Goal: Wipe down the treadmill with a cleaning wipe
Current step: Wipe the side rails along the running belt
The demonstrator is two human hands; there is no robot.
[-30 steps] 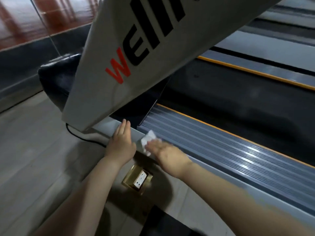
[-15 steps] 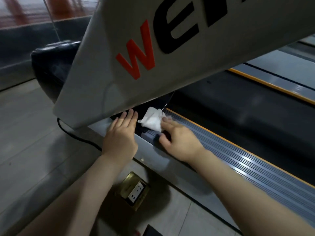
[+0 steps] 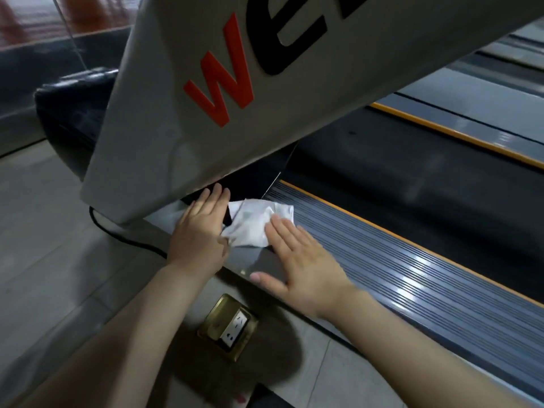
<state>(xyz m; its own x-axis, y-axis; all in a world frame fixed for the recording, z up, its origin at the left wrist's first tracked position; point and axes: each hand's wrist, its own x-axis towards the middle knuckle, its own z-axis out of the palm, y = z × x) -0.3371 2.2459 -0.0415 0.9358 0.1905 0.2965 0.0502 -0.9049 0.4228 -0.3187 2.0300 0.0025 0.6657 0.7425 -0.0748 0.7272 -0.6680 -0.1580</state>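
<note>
- The right hand (image 3: 306, 260) lies flat with straight fingers, its fingertips pressing the white cleaning wipe (image 3: 256, 223) onto the front end of the treadmill's ribbed side rail (image 3: 397, 266).
- The left hand (image 3: 200, 234) is also flat and relaxed, holding nothing; it rests on the grey frame (image 3: 164, 214) just beside the wipe's left edge, fingertips reaching under the slanted upright (image 3: 182, 113).
- Judged from this, wiping is under way at the rail's front corner. No streaks or wet marks show which parts are already clean, so progress cannot be measured; the long rail to the right of the hands, the black belt (image 3: 412, 172) beyond them and the upright above look still to be done.
- The console and handrails are out of view, the upright hides the treadmill's front, and its lettering is cut off.
- Nearer than the hands, a brass floor socket (image 3: 228, 326) sits in the floor; a black cable (image 3: 123, 237) runs to the left.
</note>
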